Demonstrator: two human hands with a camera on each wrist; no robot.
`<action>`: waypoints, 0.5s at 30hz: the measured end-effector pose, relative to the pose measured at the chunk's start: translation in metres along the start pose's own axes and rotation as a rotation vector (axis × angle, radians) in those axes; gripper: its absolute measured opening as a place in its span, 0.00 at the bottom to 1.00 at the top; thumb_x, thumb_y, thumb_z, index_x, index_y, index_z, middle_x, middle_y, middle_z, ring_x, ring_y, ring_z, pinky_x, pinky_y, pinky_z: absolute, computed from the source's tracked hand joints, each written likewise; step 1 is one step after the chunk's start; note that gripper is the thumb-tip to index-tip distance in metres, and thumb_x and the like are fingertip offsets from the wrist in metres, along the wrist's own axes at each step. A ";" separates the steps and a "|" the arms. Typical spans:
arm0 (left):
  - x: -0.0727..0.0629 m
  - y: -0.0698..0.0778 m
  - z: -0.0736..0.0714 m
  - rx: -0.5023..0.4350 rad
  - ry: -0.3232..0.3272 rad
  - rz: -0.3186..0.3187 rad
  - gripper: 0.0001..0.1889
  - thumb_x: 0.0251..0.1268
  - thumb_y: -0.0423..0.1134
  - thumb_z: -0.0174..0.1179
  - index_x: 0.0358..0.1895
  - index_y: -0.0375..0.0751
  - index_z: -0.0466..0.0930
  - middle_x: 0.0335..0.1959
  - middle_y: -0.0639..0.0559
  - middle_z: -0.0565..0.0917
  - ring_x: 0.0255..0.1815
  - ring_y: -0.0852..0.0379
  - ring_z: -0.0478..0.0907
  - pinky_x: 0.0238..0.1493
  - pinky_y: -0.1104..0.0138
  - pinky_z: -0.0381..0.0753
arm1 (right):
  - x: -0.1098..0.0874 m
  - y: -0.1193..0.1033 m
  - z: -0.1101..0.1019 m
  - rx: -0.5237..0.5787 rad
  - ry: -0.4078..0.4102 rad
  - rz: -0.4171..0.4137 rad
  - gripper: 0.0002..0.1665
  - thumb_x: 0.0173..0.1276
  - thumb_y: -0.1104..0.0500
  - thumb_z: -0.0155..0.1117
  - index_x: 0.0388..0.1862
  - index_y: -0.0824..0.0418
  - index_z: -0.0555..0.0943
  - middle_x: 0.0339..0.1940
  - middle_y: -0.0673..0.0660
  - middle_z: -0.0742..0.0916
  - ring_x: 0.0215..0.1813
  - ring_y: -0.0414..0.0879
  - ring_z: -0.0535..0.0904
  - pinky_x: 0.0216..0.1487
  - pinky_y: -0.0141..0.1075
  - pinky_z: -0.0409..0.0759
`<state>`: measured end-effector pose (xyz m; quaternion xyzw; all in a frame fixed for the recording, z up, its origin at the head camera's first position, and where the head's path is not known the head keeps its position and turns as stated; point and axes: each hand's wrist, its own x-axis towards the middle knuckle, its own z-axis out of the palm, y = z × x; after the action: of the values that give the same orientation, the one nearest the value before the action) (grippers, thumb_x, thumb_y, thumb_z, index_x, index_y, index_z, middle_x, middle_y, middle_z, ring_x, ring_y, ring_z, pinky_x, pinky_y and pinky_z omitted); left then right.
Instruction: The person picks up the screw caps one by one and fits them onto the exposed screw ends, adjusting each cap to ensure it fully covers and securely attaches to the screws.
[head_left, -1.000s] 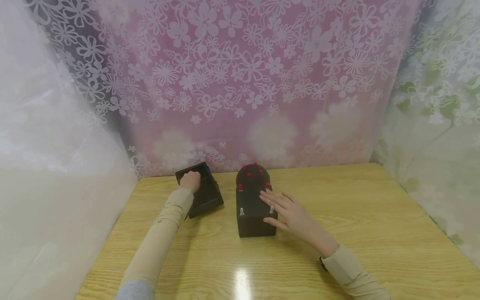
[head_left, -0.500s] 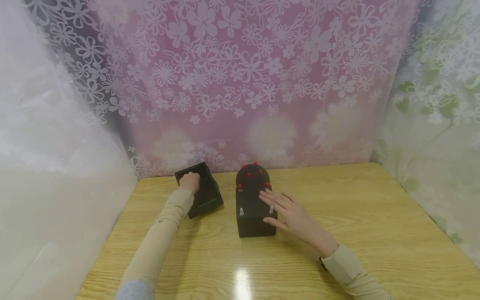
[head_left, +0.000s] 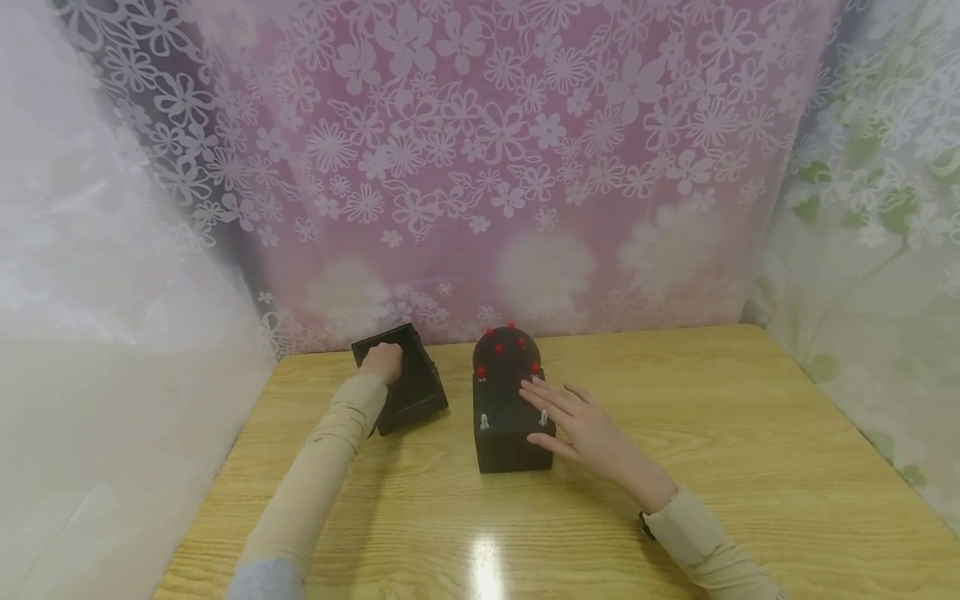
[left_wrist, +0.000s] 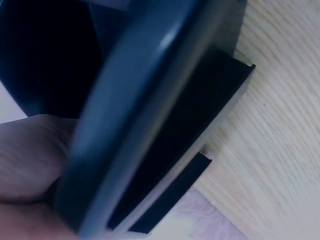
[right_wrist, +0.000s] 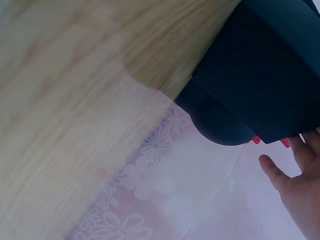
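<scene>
My left hand point(head_left: 382, 362) is curled down into an open black tray point(head_left: 417, 392) at the left of the table's back edge. In the left wrist view the tray's blurred wall point(left_wrist: 127, 110) crosses in front of the hand point(left_wrist: 30, 160); its fingertips are hidden, so I cannot tell what they hold. To the right stands a black block point(head_left: 513, 450) with a rounded back part, several red-headed pins point(head_left: 498, 350) and two clear pegs point(head_left: 484, 422). My right hand point(head_left: 588, 433) lies along its right side, fingers straight over the top edge, thumb spread near the front.
A wooden table point(head_left: 712, 417) carries everything. Floral pink cloth point(head_left: 487, 167) hangs right behind its back edge, and pale sheets flank it at left point(head_left: 112, 333) and right point(head_left: 877, 292). Between tray and block runs a narrow strip of tabletop.
</scene>
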<state>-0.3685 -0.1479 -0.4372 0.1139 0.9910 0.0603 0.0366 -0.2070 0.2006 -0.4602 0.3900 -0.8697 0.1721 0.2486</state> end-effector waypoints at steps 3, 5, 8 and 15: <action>-0.002 0.001 -0.006 -0.019 -0.035 0.010 0.07 0.67 0.23 0.53 0.39 0.25 0.82 0.44 0.29 0.86 0.46 0.33 0.85 0.43 0.48 0.86 | 0.001 0.001 0.001 0.000 0.012 -0.008 0.42 0.79 0.34 0.46 0.75 0.63 0.70 0.74 0.60 0.75 0.72 0.57 0.72 0.69 0.64 0.68; -0.004 0.002 -0.011 -0.024 -0.060 0.014 0.05 0.63 0.24 0.57 0.39 0.26 0.81 0.43 0.31 0.86 0.44 0.36 0.86 0.41 0.50 0.86 | 0.001 0.001 0.001 0.002 0.018 -0.011 0.42 0.79 0.34 0.46 0.74 0.64 0.70 0.74 0.61 0.75 0.72 0.58 0.72 0.69 0.65 0.68; -0.007 0.003 -0.017 -0.054 -0.102 -0.016 0.06 0.55 0.25 0.62 0.37 0.29 0.81 0.42 0.35 0.86 0.40 0.42 0.83 0.38 0.53 0.85 | 0.001 0.000 0.000 0.001 0.016 -0.010 0.42 0.79 0.34 0.46 0.75 0.63 0.70 0.74 0.60 0.75 0.73 0.57 0.72 0.69 0.64 0.67; -0.013 0.004 -0.031 -0.104 -0.179 -0.031 0.13 0.55 0.29 0.60 0.18 0.42 0.69 0.25 0.49 0.73 0.26 0.52 0.68 0.27 0.62 0.73 | 0.000 -0.001 0.000 -0.011 -0.004 0.001 0.41 0.78 0.34 0.48 0.76 0.62 0.69 0.75 0.59 0.74 0.74 0.56 0.71 0.70 0.63 0.67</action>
<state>-0.3578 -0.1507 -0.4054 0.1012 0.9809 0.1008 0.1316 -0.2066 0.1999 -0.4599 0.3884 -0.8714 0.1667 0.2490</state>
